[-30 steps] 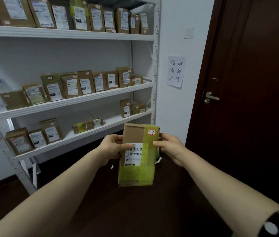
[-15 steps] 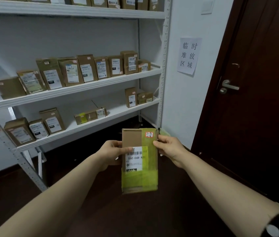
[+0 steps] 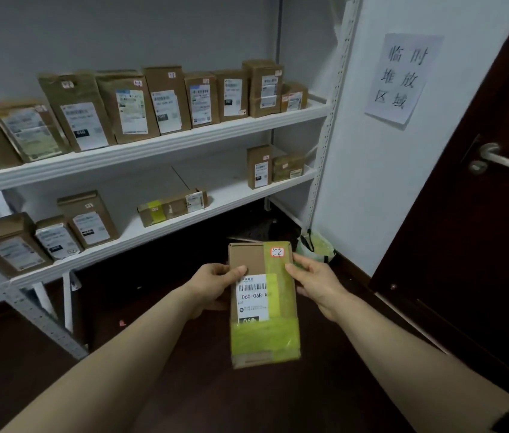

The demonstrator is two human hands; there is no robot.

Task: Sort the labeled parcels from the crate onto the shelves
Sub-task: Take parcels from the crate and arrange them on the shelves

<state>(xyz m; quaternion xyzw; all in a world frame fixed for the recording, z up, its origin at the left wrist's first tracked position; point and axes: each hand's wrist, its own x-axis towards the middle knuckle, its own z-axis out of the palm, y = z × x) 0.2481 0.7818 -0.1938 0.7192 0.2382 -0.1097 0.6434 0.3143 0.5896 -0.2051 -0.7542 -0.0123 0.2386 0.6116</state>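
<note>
While both hands hold it out in front of the person, the tall brown cardboard parcel (image 3: 247, 259) stands upright in the air between them, its labelled face turned to the camera. The left hand (image 3: 215, 285) grips the parcel's left edge, thumb curled onto the front near the top, the other fingers hidden behind. The right hand (image 3: 315, 285) clamps the right edge, thumb on the front and fingers wrapped to the back.

A white shipping label with a barcode (image 3: 253, 296) sits on the front just right of the left thumb. A small red-bordered sticker with handwritten digits (image 3: 277, 252) sits above the right thumb at the top corner. Yellow-green tape (image 3: 264, 337) bands the parcel below both hands and runs up its right side under the right thumb.

Beyond and left of the left hand, white metal shelves (image 3: 153, 150) carry brown labelled parcels (image 3: 165, 98), packed upright on the upper board and spaced out on the lower board (image 3: 231, 195). Above the right hand, a white paper sign with black characters (image 3: 401, 78) is stuck on the wall. Right of that hand, a dark brown door (image 3: 465, 260) has a silver lever handle (image 3: 496, 157). A green and white bag (image 3: 315, 248) lies on the floor just beyond the right hand.
</note>
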